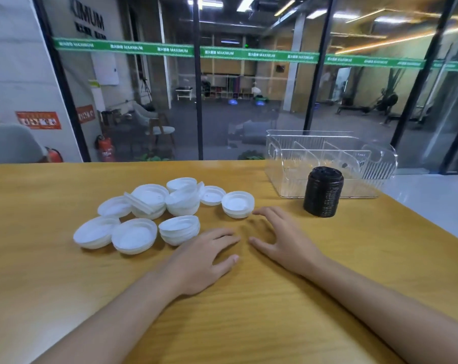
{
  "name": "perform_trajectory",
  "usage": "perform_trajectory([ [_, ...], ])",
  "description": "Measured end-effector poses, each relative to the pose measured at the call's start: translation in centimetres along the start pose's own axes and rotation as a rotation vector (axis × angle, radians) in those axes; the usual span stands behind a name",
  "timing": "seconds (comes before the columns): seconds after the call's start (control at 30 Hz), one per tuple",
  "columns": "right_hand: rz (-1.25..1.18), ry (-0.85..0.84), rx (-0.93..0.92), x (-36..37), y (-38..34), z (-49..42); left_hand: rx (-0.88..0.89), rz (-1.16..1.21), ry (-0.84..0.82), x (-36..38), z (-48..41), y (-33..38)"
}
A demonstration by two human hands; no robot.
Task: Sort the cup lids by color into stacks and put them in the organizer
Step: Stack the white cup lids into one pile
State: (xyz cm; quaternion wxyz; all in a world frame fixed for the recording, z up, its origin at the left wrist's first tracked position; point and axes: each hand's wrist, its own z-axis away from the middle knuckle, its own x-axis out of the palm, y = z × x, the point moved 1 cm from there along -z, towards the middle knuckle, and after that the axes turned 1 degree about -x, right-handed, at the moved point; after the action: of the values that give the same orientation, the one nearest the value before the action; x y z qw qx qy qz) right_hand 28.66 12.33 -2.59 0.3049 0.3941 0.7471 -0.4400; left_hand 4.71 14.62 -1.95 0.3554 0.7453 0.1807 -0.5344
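In the head view, the left hand (207, 261) and right hand (283, 237) were laid on the wooden table (249, 324), fingers spread, with nothing held. White lids (182, 202) were scattered at eleven o'clock of the left hand. A black lid stack (323, 191) was seen at one o'clock of the right hand, just before the clear organizer (375, 177).

White lids (133, 235), black stack (324, 191), clear ribbed organizer (375, 177), yellow-brown table (65, 298).

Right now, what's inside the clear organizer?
Only its clear dividers show inside the organizer; no lids are visible in it. The black lid stack stands in front of it and hides part of the middle compartment's floor.
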Motion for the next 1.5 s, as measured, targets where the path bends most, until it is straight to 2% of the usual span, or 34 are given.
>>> perform_trajectory([
  [0.47, 0.128, 0.168, -0.159, 3.3, 1.5, -6.6, 0.038, 0.023, 0.059, -0.7, 0.0, -2.0],
  [0.77, -0.032, 0.238, -0.205, 2.1, 0.3, -6.0, 0.044, 0.062, 0.069, -0.2, 0.0, -1.9],
  [0.83, -0.046, 0.245, -0.253, 1.5, -0.6, -5.5, 0.024, 0.178, 0.159, -0.2, 0.0, -2.0],
  [0.9, -0.08, 0.226, -0.275, 0.9, -1.3, -5.0, -0.021, 0.296, 0.325, -0.4, 0.0, -2.2],
  [1.03, -0.133, 0.149, -0.324, -0.1, -2.4, -3.6, 0.019, 0.269, 0.625, -1.4, 0.0, -2.0],
  [1.23, -0.184, 0.034, -0.359, -0.3, -2.7, -2.1, 0.09, 0.205, 0.651, -1.5, 0.0, -1.2],
  [1.5, -0.201, 0.201, -0.355, -0.5, -2.5, -1.3, 0.035, 0.26, 0.682, -1.5, -0.1, -1.3],
])
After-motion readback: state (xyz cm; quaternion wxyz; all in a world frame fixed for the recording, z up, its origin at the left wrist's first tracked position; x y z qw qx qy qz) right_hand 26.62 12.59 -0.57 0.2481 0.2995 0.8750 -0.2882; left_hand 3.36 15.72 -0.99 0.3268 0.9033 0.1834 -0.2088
